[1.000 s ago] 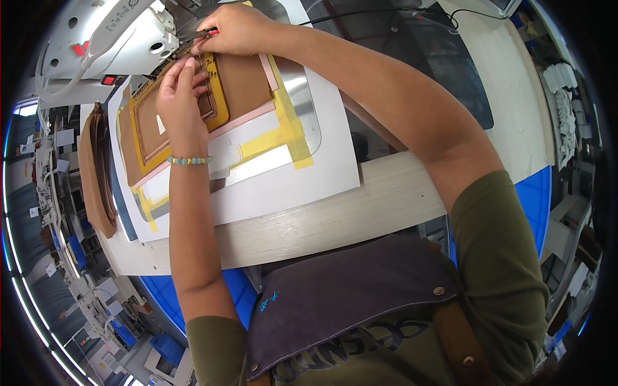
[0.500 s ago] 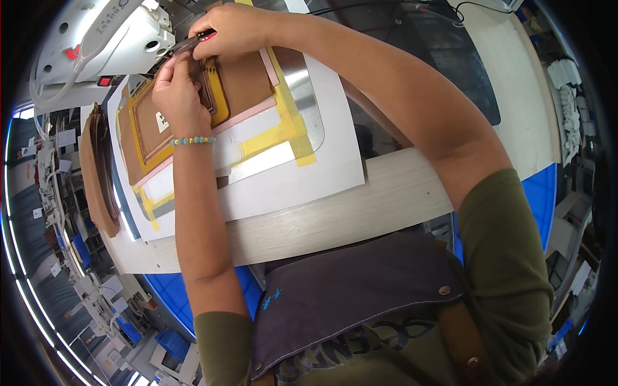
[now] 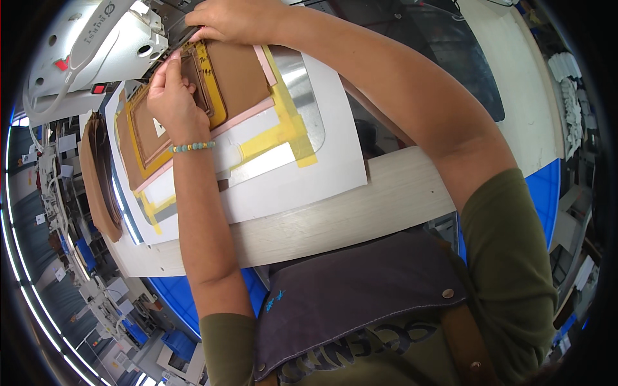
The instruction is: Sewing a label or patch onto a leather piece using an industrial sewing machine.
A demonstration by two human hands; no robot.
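Note:
At the head of a white sewing machine (image 3: 122, 48), my left hand (image 3: 178, 106) has thumb and forefinger pinched together; anything between them is too small to see. My right hand (image 3: 235, 20) reaches in from the far side, its fingers closed on dark thread snips (image 3: 182, 40), mostly hidden by the hand. Beneath both hands lies a brown panel (image 3: 241, 74) with a yellow frame (image 3: 217, 96) on top, around a brown inner piece. The panel rests on a clear template (image 3: 313, 132) edged with yellow tape and pink strips.
White sheet (image 3: 341, 154) lies under the template on a pale table (image 3: 360, 202). Brown pieces (image 3: 96, 174) hang at the table's left edge. A dark glossy panel (image 3: 438, 64) is at the far right. Blue material (image 3: 544, 199) shows below the table.
My right hand has shifted slightly up and left, and the snips are now less visible. My left hand has moved a little left, its fingertips now apart from the right hand.

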